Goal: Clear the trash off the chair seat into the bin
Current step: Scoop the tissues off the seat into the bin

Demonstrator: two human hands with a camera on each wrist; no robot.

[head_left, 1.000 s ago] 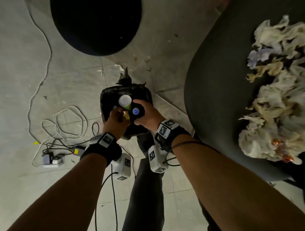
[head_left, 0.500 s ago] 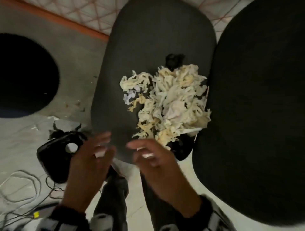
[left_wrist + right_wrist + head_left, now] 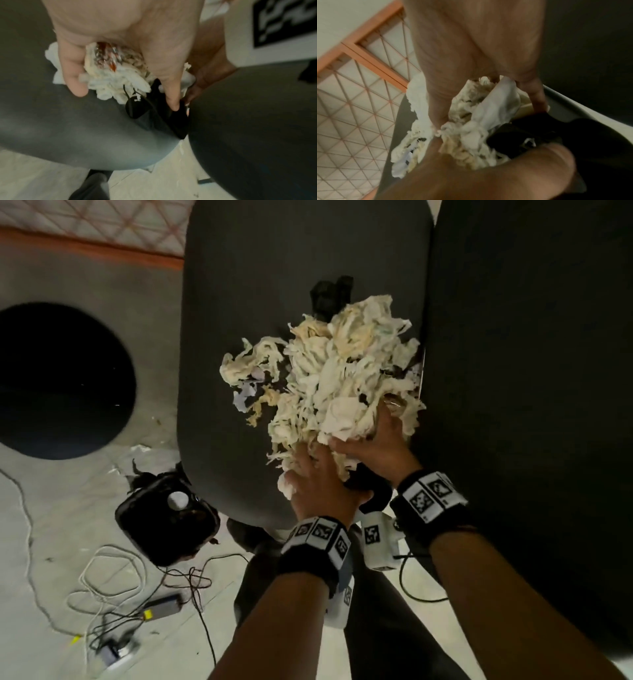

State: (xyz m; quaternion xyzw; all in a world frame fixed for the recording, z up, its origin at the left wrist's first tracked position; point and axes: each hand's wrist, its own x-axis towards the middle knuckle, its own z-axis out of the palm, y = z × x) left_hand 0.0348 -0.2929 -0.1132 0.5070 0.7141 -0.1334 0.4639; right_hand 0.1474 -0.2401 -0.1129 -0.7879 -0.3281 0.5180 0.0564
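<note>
A heap of crumpled white and yellowish tissue trash (image 3: 329, 378) lies on the dark grey chair seat (image 3: 239, 302). My left hand (image 3: 308, 470) is on the heap's near edge. In the left wrist view its thumb and fingers (image 3: 171, 97) dig in around a wad that holds a shiny wrapper (image 3: 109, 56), next to a black mask-like scrap (image 3: 154, 115). My right hand (image 3: 373, 433) is sunk into the heap's right side, fingers curled round tissue (image 3: 488, 108). The black bin (image 3: 144, 529) stands on the floor to the left, below the seat's front edge, with a white cap (image 3: 177, 500) inside.
A second dark chair (image 3: 513, 371) stands close against the right of the seat. Another black scrap (image 3: 330, 294) lies at the heap's far side. Cables and a charger (image 3: 109, 583) lie on the floor near the bin. A dark round seat (image 3: 58, 381) is at the left.
Both hands let go of items over the bin, swung right and up to the chair, and now dig into the tissue heap. My view turned from the bin to the seat.
</note>
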